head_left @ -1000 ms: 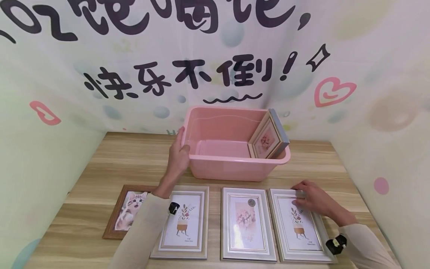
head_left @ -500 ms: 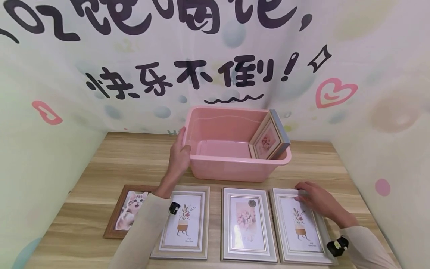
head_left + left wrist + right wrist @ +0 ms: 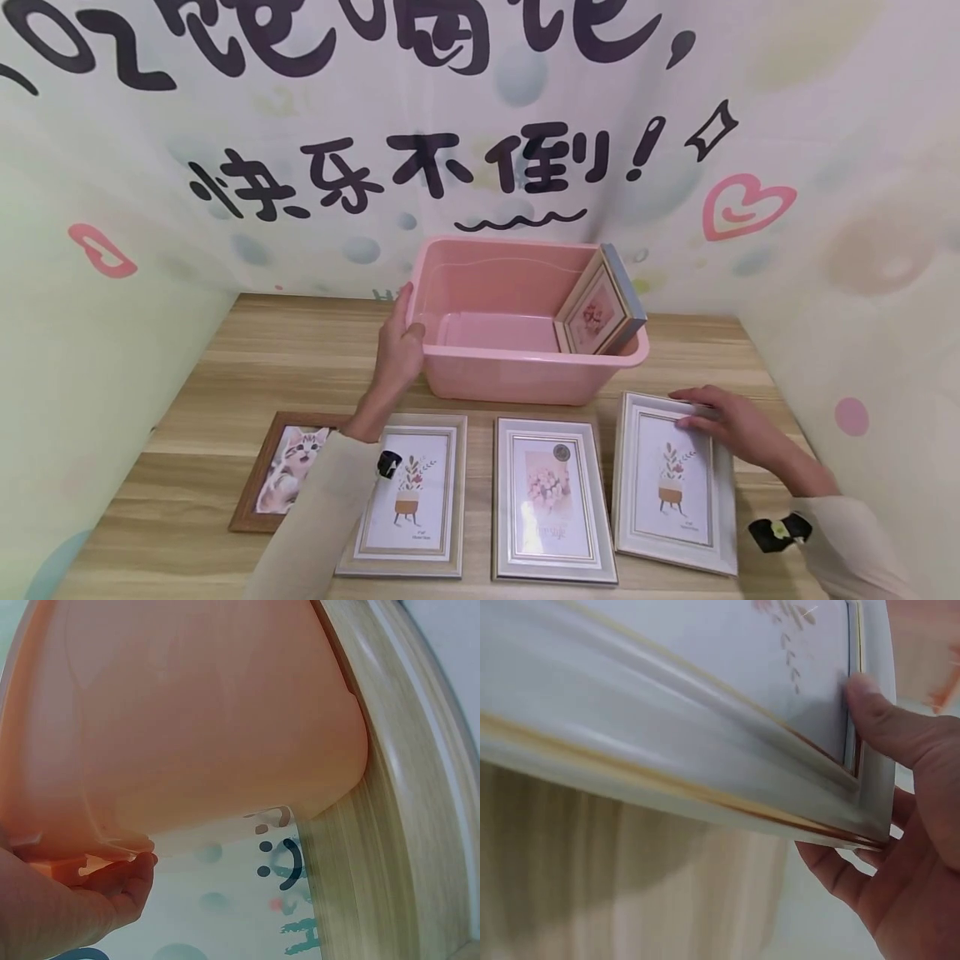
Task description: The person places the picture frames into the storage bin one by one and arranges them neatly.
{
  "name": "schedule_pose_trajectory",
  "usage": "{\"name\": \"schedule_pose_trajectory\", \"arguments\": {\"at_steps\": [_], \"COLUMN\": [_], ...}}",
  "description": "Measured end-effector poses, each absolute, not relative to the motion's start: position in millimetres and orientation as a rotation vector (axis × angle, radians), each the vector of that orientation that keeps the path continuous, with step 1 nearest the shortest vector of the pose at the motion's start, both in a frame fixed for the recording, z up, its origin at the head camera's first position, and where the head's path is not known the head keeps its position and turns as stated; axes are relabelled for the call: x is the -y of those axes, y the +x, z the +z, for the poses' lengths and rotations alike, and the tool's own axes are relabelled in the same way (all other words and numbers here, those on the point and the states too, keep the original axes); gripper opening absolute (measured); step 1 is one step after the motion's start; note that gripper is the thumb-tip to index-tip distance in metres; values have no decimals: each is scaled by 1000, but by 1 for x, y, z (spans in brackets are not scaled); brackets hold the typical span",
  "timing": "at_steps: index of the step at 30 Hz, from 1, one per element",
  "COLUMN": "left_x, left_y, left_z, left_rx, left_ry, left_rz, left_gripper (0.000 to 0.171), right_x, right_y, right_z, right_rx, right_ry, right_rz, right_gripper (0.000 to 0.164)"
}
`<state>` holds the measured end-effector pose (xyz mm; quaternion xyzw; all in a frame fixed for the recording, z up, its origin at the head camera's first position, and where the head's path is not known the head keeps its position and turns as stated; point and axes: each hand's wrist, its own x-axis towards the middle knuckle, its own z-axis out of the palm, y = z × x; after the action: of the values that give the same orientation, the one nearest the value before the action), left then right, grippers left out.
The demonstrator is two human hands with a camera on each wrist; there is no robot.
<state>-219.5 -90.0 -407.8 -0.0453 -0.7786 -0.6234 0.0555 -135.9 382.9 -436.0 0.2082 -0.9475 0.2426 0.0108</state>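
Two things gripped: a bin (image 3: pixel 517 379) and a frame (image 3: pixel 672 483).
Head: left hand (image 3: pixel 400 348) clasps the bin's left rim; right hand (image 3: pixel 738 425) holds the frame by its far edge, above the bench (image 3: pixel 300 375), right of a framed flower print (image 3: pixel 551 487). Left wrist: fingers curl at the bin's rim. Right wrist: thumb on the frame's face, fingers underneath.

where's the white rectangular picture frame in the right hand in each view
Head: the white rectangular picture frame is at lower right, in the right hand.
Left wrist: not in this picture.
Right wrist: the frame spans the upper part.
Shared landmark: light wood-grain tabletop, lower half of head, right side of left wrist, lower left of right wrist.
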Motion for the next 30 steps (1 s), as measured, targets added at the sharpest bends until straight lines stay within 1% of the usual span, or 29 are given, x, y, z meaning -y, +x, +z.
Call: {"name": "schedule_pose_trajectory", "arguments": {"at_steps": [5,12,15,25,30], "left_x": [90,89,89,89,88], "left_y": [-219,-219,-218,-218,-218], "left_z": [-406,-407,-407,-408,-407], "left_rx": [2365,2380,2371,2352,2358], "left_ry": [-137,-134,-140,-157,-152], "left_rz": [-1915,-1891,-1881,-1897,-1900], "left_gripper": [65,65,65,67,66], "right_x": [-391,-404,-407,-405,-404], "right_y": [-137,-132,-129,-124,-124], "right_z": [-419,-393,-384,-373,-370], "right_rx": [2869,2954,2936,2965,2993], "right_ry": [718,555,535,461,461], "right_rz": [817,779,804,969,1026], "right_gripper": [34,29,26,21,24]}}
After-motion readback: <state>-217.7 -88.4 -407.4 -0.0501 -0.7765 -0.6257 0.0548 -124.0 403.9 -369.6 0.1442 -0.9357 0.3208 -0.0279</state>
